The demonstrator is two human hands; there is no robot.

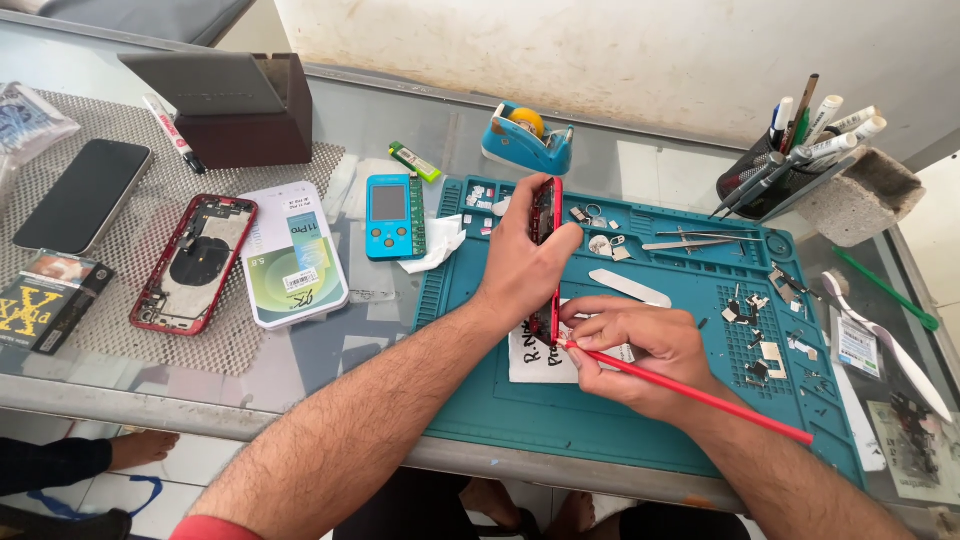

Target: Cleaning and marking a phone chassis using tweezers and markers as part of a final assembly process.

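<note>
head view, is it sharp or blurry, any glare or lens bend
Head view: even daylight, sharp on the left hand holding the red phone frame on edge and the right hand with the red stick; soft shadows on the teal mat; the glass table reflects faintly; edges bow from a wide lens.

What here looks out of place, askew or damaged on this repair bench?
Nothing looks spilled. The red phone housing on the mesh lies opened, its insides bare. Small screws and metal parts are strewn across the teal mat. The left hand stands a red phone frame on edge while the right hand holds a red stick.
</note>
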